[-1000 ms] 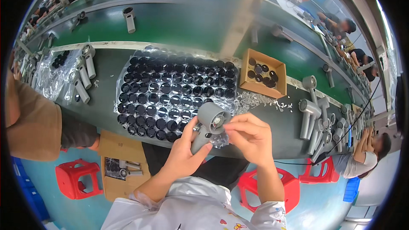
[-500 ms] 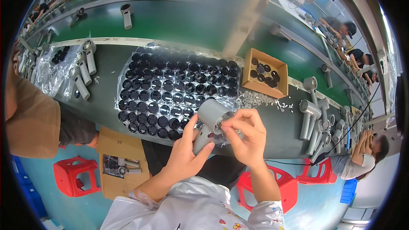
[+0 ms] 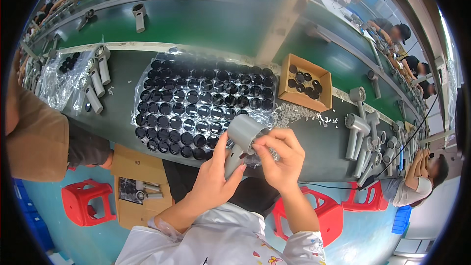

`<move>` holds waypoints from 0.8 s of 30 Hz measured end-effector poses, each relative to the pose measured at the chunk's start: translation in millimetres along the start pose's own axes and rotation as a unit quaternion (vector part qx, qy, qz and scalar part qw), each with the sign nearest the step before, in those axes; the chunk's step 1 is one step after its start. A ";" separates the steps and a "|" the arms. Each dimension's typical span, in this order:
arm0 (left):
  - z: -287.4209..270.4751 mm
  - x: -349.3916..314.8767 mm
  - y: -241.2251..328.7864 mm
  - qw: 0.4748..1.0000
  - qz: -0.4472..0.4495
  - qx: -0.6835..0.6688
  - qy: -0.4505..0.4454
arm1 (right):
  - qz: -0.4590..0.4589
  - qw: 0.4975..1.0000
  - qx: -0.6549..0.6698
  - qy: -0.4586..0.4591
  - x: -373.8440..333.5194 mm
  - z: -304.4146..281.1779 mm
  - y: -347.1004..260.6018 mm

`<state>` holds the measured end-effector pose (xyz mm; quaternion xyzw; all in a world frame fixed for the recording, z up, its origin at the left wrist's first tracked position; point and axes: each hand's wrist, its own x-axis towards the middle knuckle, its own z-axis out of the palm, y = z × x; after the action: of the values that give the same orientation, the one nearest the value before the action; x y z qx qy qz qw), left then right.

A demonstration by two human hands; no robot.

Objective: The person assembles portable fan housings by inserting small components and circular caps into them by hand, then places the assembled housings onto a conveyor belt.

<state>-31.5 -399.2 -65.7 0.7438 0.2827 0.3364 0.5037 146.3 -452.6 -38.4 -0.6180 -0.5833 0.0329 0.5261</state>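
A grey hair dryer housing (image 3: 244, 132) is in my left hand (image 3: 212, 180), its fingers and thumb wrapped round the handle and the underside of the barrel. The barrel tilts with its open end toward my right hand (image 3: 282, 163). There the thumb and forefinger are pinched together at the rim; whatever they hold, if anything, is too small or hidden to make out. Just beyond my hands, rows of round black caps (image 3: 202, 111) lie on clear plastic film on the dark bench. Small pale bits (image 3: 294, 117) are scattered to their right.
An open cardboard box (image 3: 305, 99) with several dark round parts stands at the bench's back right. Grey housings (image 3: 355, 135) cluster farther right, others (image 3: 94, 99) at left. Behind runs a green conveyor (image 3: 196, 19). A person's sleeve (image 3: 39, 137) is close on my left; red stools (image 3: 88, 202) stand below.
My right hand has shifted slightly left, still pinched at the barrel's rim, and the barrel has turned a little. Housings on the conveyor have moved left.
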 end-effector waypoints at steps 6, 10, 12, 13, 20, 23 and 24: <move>-9.1 2.7 3.7 0.992 -0.095 -0.077 -0.023 | 0.052 0.998 0.040 -0.013 -1.0 0.7 -2.5; -11.1 2.3 6.6 0.987 -0.109 -0.119 -0.023 | 0.065 0.995 0.069 -0.039 0.7 -1.2 -2.5; -11.2 2.4 6.1 0.990 -0.099 -0.101 -0.019 | 0.048 0.995 0.066 -0.054 1.4 -0.6 -1.7; -11.4 2.3 5.4 0.990 -0.099 -0.095 -0.018 | 0.043 0.995 0.064 -0.060 1.5 0.1 -1.2; -14.5 1.0 -0.8 0.996 -0.065 -0.054 -0.009 | -0.005 0.997 0.021 -0.068 -1.5 6.5 0.9; -14.7 -1.6 -3.1 0.993 -0.088 -0.075 -0.005 | 0.001 0.996 0.037 -0.086 -3.7 8.1 -0.6; -14.9 -2.0 -4.5 0.991 -0.098 -0.089 -0.004 | -0.004 0.995 0.034 -0.094 -4.7 8.6 -1.6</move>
<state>-44.8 -391.0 -66.4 0.6661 0.3213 0.3059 0.5996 138.1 -451.3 -43.8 -0.5916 -0.6312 0.1085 0.4897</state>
